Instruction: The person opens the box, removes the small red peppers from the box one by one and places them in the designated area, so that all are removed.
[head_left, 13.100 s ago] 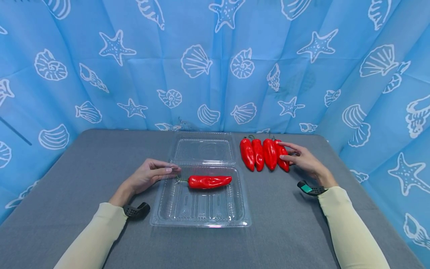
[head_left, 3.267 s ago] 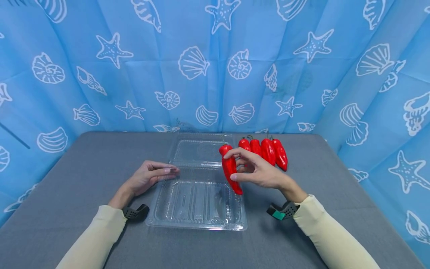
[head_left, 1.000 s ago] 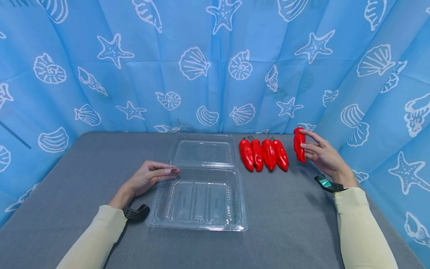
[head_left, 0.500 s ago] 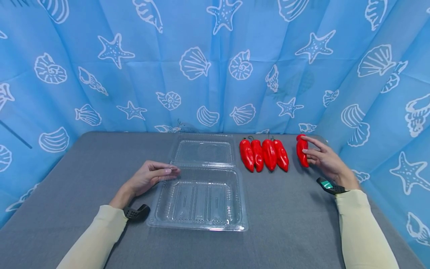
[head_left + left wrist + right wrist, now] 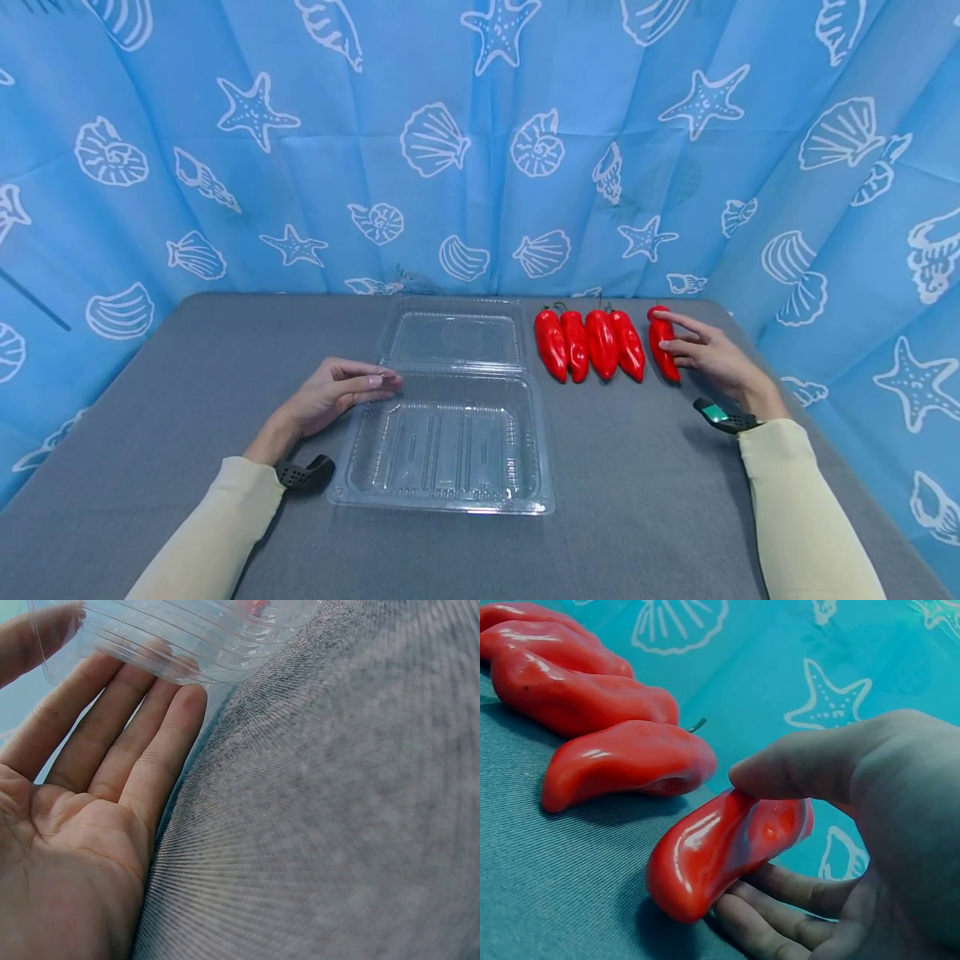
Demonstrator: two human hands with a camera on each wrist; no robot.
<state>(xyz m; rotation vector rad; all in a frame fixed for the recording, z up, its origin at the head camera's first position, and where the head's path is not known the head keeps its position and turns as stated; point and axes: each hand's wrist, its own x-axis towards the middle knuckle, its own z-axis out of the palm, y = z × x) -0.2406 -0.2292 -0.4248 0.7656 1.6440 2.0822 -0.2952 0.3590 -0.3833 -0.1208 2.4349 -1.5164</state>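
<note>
My right hand (image 5: pixel 708 358) grips a long red pepper (image 5: pixel 662 354) by its stem half, just right of a row of several similar red peppers (image 5: pixel 602 343). In the right wrist view, the thumb lies on one side of the held pepper (image 5: pixel 694 859) and the fingers curl under the other. Its tip is close to the cloth; whether it touches, I cannot tell. My left hand (image 5: pixel 337 393) pinches the left rim of a clear plastic container (image 5: pixel 442 507), whose lid (image 5: pixel 456 337) lies folded back. In the left wrist view, fingers (image 5: pixel 101 735) reach beneath the clear rim.
Grey cloth covers the table (image 5: pixel 622 500). A blue curtain (image 5: pixel 480 192) with white shells and starfish hangs close behind and on both sides. The peppers' stems point towards the curtain.
The pepper, earlier lying in the container and then held above it, is now right of the row. Lately my right hand has lowered it and shifted slightly left. My left hand has stayed put.
</note>
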